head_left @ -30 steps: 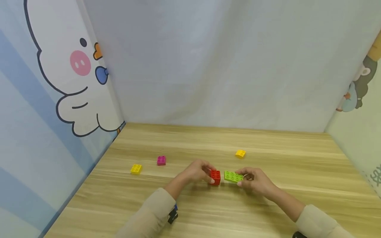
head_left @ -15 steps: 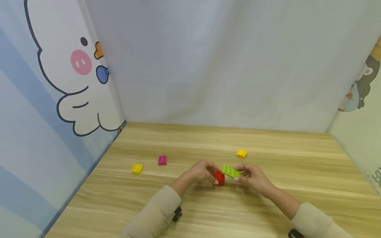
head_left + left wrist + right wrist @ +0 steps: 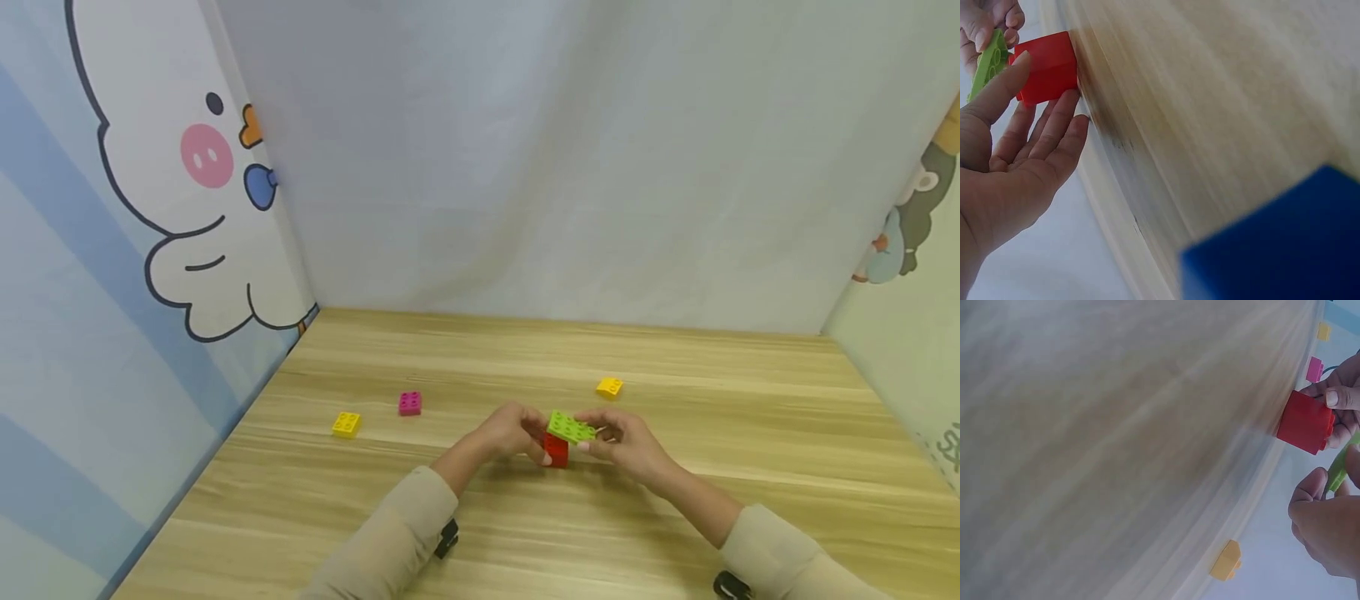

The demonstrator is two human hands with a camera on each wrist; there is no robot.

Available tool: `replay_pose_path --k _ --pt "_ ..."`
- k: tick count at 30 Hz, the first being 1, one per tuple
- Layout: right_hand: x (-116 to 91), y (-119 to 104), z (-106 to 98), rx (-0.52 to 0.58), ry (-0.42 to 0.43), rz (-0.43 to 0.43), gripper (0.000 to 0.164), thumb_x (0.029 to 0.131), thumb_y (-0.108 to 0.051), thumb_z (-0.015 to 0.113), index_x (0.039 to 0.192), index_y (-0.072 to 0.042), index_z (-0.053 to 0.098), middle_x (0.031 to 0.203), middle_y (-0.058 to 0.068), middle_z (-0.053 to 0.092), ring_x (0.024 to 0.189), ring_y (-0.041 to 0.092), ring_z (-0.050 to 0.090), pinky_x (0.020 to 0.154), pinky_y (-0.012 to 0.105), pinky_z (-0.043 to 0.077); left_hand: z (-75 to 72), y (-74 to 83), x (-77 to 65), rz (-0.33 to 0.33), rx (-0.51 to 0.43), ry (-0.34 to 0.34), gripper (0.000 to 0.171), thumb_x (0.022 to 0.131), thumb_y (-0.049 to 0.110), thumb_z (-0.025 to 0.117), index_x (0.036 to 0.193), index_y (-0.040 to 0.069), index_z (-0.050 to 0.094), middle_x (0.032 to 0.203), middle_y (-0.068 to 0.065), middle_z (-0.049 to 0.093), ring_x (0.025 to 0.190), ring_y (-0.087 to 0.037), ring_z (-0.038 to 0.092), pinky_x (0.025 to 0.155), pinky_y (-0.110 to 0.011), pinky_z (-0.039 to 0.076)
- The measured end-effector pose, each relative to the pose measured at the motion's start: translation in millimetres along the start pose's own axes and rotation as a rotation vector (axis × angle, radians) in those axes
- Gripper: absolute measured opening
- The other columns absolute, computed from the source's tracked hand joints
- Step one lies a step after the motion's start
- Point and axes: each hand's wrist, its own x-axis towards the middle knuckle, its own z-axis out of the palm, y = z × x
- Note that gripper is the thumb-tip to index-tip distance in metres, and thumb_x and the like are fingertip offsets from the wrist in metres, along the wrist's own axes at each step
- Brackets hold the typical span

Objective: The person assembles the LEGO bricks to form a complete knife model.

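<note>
My left hand (image 3: pixel 512 430) holds a red toy building brick (image 3: pixel 557 452) on the table, thumb on the near side and fingers behind it. My right hand (image 3: pixel 628 445) pinches a lime-green, two-row flat building brick (image 3: pixel 569 427) by its right end, studs up and slightly tilted. The green brick lies just over the red one's studs, covering most of them in the head view. In the left wrist view the green brick (image 3: pixel 988 67) slants beside the studded face of the red brick (image 3: pixel 1047 67); whether they touch I cannot tell.
Left on the wooden table (image 3: pixel 300 500) lie a yellow brick (image 3: pixel 347 425) and a magenta brick (image 3: pixel 410 403). Behind the right hand is a yellow-orange sloped brick (image 3: pixel 610 387). A blue block (image 3: pixel 1285 250) looms close in the left wrist view. A pale curtain (image 3: pixel 562 167) stands behind.
The right hand has lifted the green brick and carried it left, from beside the red brick to over it. The left hand has shifted slightly right with the red brick.
</note>
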Motion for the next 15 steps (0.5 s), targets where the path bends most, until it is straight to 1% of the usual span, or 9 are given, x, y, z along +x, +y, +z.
replay_pose_path --k 8,13,15 --pt "7.8 1.7 8.6 -0.007 -0.016 -0.041 0.039 0.080 -0.007 0.072 0.115 0.006 0.060 0.108 0.016 0.061 0.083 0.023 0.055 0.066 0.028 0.049 -1.0 -5.8 1.7 0.009 0.000 0.010 0.032 0.066 -0.005 0.080 0.095 0.001 0.067 0.082 -0.002 0.066 0.077 -0.014 0.060 0.077 -0.030 0.047" --pt "10.7 2.0 11.7 -0.035 -0.032 -0.040 0.035 0.081 -0.007 0.071 0.113 0.005 0.061 0.106 0.015 0.061 0.081 0.022 0.053 0.063 0.026 0.048 -1.4 -6.5 2.1 0.026 0.022 0.016 0.032 0.064 -0.005 0.080 0.093 0.002 0.067 0.079 -0.001 0.066 0.075 -0.013 0.058 0.072 -0.028 0.046" --pt "11.9 2.4 12.3 -0.053 -0.036 -0.046 0.034 0.082 -0.006 0.070 0.113 0.006 0.062 0.106 0.015 0.061 0.080 0.022 0.053 0.062 0.026 0.048 -1.4 -6.6 2.3 0.026 0.029 0.017 0.033 0.064 -0.005 0.080 0.094 0.003 0.067 0.079 0.000 0.066 0.075 -0.013 0.058 0.071 -0.027 0.046"
